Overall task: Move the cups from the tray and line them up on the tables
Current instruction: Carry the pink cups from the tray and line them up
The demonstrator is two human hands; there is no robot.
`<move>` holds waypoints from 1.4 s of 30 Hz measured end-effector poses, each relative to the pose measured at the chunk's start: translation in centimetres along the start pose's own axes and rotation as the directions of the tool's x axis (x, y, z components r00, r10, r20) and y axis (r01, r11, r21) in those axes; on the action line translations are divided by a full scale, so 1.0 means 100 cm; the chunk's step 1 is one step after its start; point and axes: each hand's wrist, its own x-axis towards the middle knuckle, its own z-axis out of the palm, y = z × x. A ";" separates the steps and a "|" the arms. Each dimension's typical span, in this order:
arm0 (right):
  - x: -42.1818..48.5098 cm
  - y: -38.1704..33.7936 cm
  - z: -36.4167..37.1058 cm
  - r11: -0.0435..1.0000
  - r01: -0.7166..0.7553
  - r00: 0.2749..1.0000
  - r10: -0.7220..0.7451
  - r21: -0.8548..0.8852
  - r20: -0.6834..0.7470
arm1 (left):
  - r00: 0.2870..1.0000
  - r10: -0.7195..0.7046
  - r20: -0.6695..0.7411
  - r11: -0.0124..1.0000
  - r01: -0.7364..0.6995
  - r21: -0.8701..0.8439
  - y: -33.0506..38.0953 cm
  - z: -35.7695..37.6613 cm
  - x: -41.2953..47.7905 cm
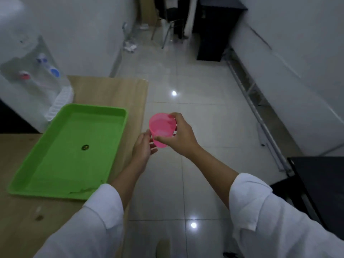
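A pink translucent plastic cup (161, 125) is held in the air over the tiled floor, just right of the wooden table's edge. My right hand (179, 135) grips it from the right, thumb across its front and fingers over the rim. My left hand (144, 148) is below and left of the cup, fingers straight, fingertips touching its lower side. The green tray (28, 181) lies on the wooden table (111, 90) to the left and holds no cups.
A white water dispenser (28, 71) stands behind the tray at the left. A dark table (325, 183) sits at the right edge. Farther back are a black cabinet (214, 30) and a chair (171, 21). Glossy tiled floor fills the middle.
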 end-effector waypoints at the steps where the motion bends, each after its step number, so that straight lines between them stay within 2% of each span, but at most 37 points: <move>1: -0.010 0.006 -0.017 1.000 -0.013 0.999 0.013 -0.002 -0.032 | 0.999 0.002 0.038 1.000 -0.003 0.017 -0.001 0.017 -0.008; 6: -0.070 0.036 -0.107 0.997 -0.080 0.977 0.075 -0.014 -0.198 | 0.974 0.010 0.227 0.991 -0.041 0.131 -0.007 0.107 -0.065; 11: -0.150 0.067 -0.199 0.988 -0.153 0.921 0.137 -0.016 -0.364 | 0.913 0.002 0.408 0.980 -0.084 0.181 -0.021 0.202 -0.136; 16: -0.239 0.096 -0.282 0.974 -0.226 0.837 0.195 0.002 -0.511 | 0.822 -0.029 0.568 0.962 -0.132 0.240 -0.047 0.293 -0.212; 21: -0.330 0.122 -0.347 0.953 -0.303 0.730 0.247 0.023 -0.637 | 0.700 -0.103 0.707 0.939 -0.165 0.301 -0.081 0.372 -0.284; 31: -0.472 0.175 -0.435 0.861 -0.489 0.402 0.366 0.141 -0.839 | 0.354 -0.320 0.879 0.885 -0.220 0.410 -0.149 0.502 -0.391; 38: -0.520 0.216 -0.485 0.800 -0.536 0.182 0.423 0.271 -0.888 | 0.172 -0.388 0.905 0.865 -0.272 0.422 -0.183 0.583 -0.436; 42: -0.533 0.246 -0.517 0.776 -0.532 0.060 0.434 0.339 -0.899 | 0.121 -0.443 0.888 0.835 -0.306 0.458 -0.204 0.631 -0.447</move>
